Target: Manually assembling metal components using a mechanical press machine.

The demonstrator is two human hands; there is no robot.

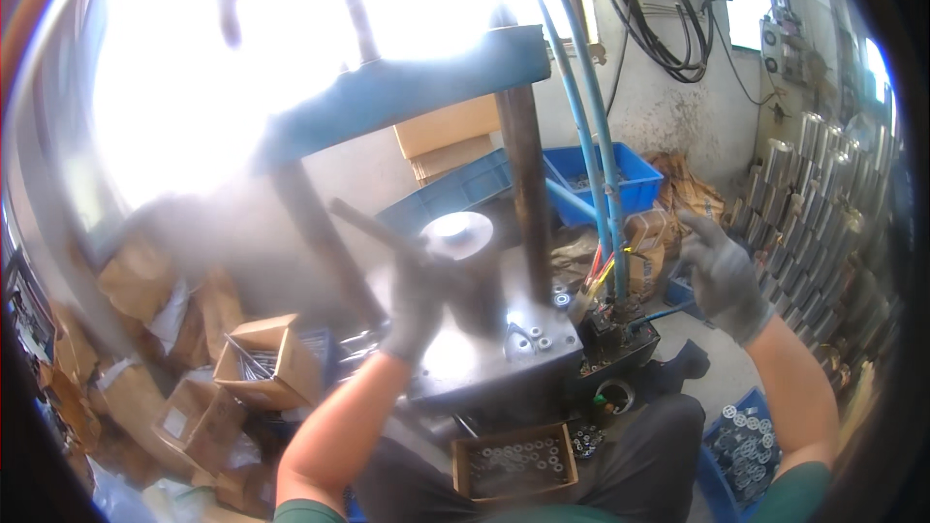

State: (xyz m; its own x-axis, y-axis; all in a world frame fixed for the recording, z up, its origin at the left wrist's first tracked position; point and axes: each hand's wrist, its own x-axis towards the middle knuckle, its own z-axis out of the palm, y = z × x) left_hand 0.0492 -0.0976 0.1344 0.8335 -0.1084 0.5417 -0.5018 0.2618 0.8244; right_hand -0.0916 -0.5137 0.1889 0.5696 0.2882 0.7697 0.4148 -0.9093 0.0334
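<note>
One cylinder [458, 232] with a bright round top stands on the tabletop [475, 353], set in from its front edge, between the two posts [526, 194] of a press. A dark bar [373, 225] slants up and left beside it. The gloved left hand [418, 305] is at the bar's lower end; blur hides its fingers, so I cannot tell how far they close or whether they grip it. The gloved right hand [719, 276] is raised beyond the right edge, partly open, forefinger out, with nothing visible in it. Work looks partway through, I judge: the cylinder stands below the beam [417, 87], and small rings [523, 342] lie loose near the tabletop's right front corner. Below the front edge, a box [460, 465] holds many rings; farther right, a crate [713, 489] holds pierced discs [746, 441]. Which are finished and which remain, I cannot tell.
</note>
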